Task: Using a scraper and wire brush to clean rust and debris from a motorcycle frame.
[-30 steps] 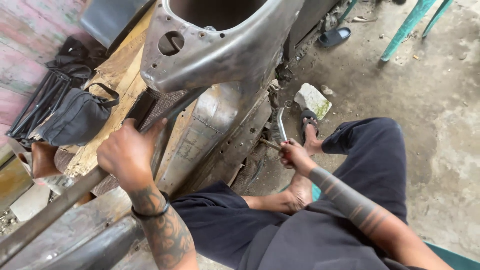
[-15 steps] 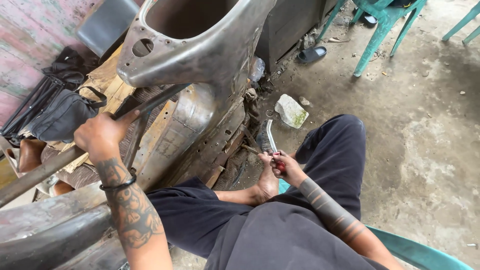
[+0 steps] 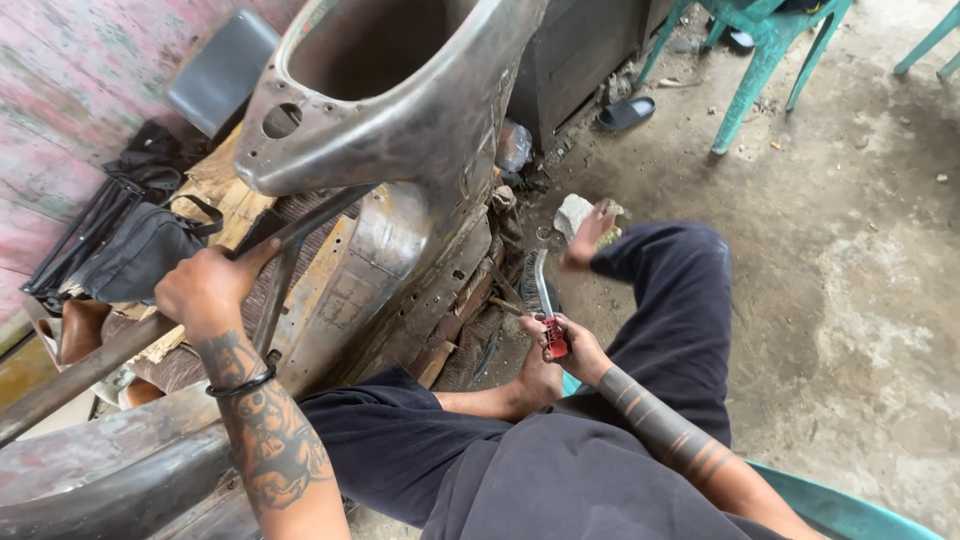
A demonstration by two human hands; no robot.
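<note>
While the left hand (image 3: pixel 205 288) wraps its fingers tight around a dark metal bar (image 3: pixel 150 335) running along the upper edge of the bare scooter frame (image 3: pixel 400 130), the right hand (image 3: pixel 570 345) closes its fingers on the red handle of a wire brush (image 3: pixel 543 300). The brush stands upright beside the frame's rusted lower edge, near the person's bare foot (image 3: pixel 588 235). Open concrete floor (image 3: pixel 850 280) lies to the right; a black bag (image 3: pixel 140 250) crowds the left.
</note>
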